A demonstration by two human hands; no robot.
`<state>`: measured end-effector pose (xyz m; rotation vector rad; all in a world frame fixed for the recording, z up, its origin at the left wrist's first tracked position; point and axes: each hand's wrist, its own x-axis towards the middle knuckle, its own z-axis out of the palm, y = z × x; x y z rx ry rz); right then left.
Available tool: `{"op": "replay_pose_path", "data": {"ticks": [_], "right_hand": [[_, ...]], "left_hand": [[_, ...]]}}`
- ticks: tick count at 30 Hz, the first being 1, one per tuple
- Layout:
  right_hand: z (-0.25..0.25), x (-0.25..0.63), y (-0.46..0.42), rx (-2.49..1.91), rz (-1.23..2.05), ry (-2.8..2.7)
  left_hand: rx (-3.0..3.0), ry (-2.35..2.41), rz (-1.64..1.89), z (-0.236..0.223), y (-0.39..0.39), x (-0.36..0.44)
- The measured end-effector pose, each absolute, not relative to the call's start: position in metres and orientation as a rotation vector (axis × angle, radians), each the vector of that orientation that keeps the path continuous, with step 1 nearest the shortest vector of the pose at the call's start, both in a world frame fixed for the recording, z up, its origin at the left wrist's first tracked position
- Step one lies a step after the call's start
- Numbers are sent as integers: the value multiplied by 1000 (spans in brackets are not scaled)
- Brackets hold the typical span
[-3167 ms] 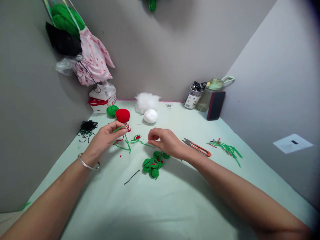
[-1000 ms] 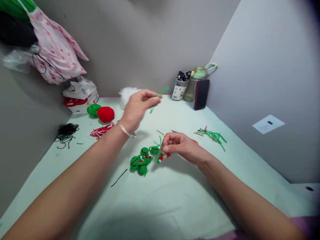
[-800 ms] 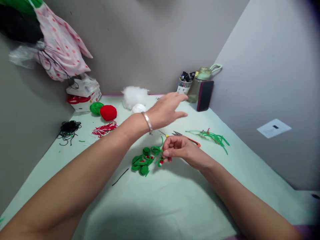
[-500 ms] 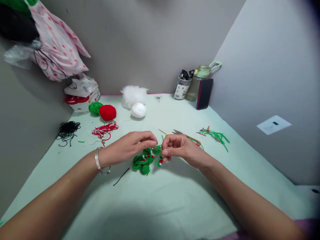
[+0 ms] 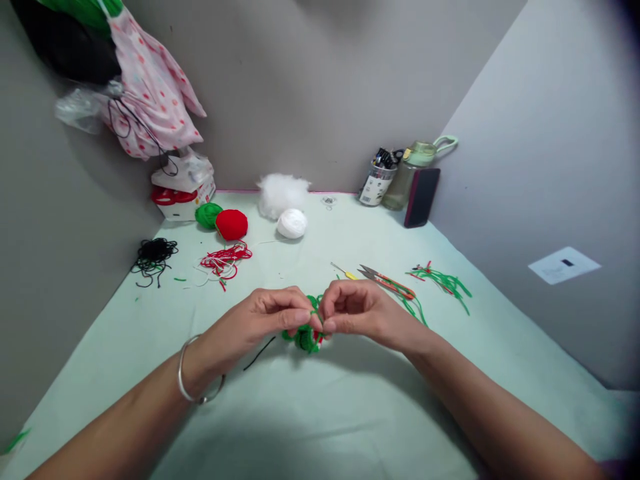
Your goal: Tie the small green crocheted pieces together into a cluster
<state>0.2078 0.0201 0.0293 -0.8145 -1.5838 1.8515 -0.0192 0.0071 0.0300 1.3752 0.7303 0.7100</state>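
Note:
My left hand (image 5: 273,315), with a silver bangle on its wrist, is closed in a pinch on green yarn (image 5: 315,312). My right hand (image 5: 357,310) meets it fingertip to fingertip, also pinching the green yarn. Below and behind the fingers is a green crocheted piece (image 5: 306,340) with bits of red and white, mostly covered by my hands. A short black yarn strand (image 5: 259,354) lies on the table by my left hand. Just beyond my right hand are a yellow-handled crochet hook (image 5: 351,275) and orange-handled scissors (image 5: 395,285).
Red (image 5: 232,225), green (image 5: 208,215) and white (image 5: 292,224) yarn balls sit at the back, beside fluffy stuffing (image 5: 283,195). Loose black yarn (image 5: 156,253) and red-white scraps (image 5: 226,259) lie left, green scraps (image 5: 445,280) right. A pen cup (image 5: 376,185), bottle (image 5: 399,187) and phone (image 5: 422,198) stand back right.
My left hand has come in to my right hand, and its fingers now pinch the green yarn. The whole view has shifted slightly, with things appearing farther right.

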Motion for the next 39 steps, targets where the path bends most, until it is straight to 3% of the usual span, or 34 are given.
{"op": "replay_pose_path", "data": {"ticks": [10,18,30,39], "right_hand": [[28,203,20,-993,1516,-1452],[34,191,7,-945,1572,-1133],[16,181,-9,-1137,1116,-1713],[14,179,-9,-1142,1227,-1677]], "left_hand": [[885,690,939,17,-7,-8],[1344,1106,1144,0,-11,-1],[1767,1212,1387,-13,-18,-1],[2119,1306,1359,-25,-14,-5]]}}
